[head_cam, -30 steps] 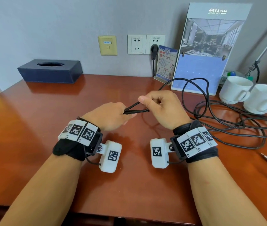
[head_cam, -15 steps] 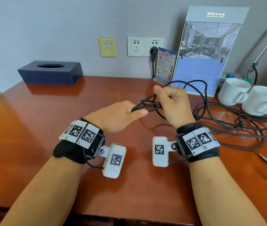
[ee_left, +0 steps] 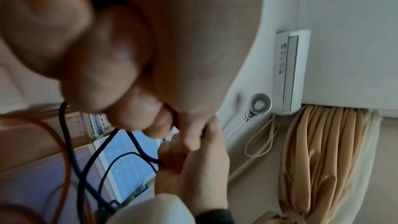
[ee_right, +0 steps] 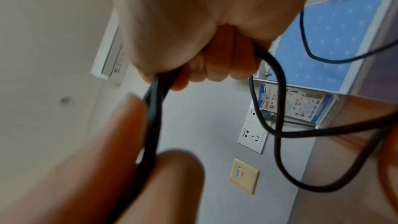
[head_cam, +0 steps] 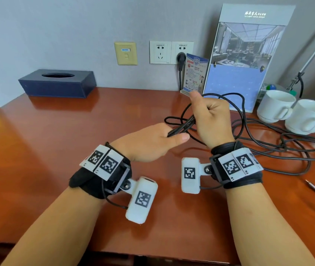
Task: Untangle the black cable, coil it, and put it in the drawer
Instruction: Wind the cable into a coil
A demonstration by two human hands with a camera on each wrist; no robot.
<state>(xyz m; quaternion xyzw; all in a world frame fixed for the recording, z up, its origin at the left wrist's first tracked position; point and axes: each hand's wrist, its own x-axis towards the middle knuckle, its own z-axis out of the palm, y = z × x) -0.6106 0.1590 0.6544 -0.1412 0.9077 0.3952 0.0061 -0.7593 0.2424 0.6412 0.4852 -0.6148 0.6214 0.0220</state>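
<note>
A long black cable (head_cam: 279, 150) lies tangled on the right side of the red-brown desk (head_cam: 76, 150). Both hands hold a bundle of its strands above the desk's middle. My left hand (head_cam: 152, 141) grips the lower end of the bundle, thumb pointing right. My right hand (head_cam: 210, 120) is fisted round the strands just above and behind it, raised higher. A loop (head_cam: 174, 120) sticks out to the left between the hands, and another arcs over the right hand. In the right wrist view the cable (ee_right: 152, 125) runs from the fist down to the left fingers. No drawer is in view.
Two white cups (head_cam: 275, 106) stand at the back right beside the tangle. A tall brochure stand (head_cam: 248, 54) and a small card (head_cam: 195, 73) lean on the wall. A dark blue tissue box (head_cam: 56, 83) sits back left. A plug (head_cam: 180, 58) sits in the wall socket.
My right hand has risen and moved back toward the wall, drawing the cable up. The left hand has shifted right, and the bundle between them now has more strands and loops.
</note>
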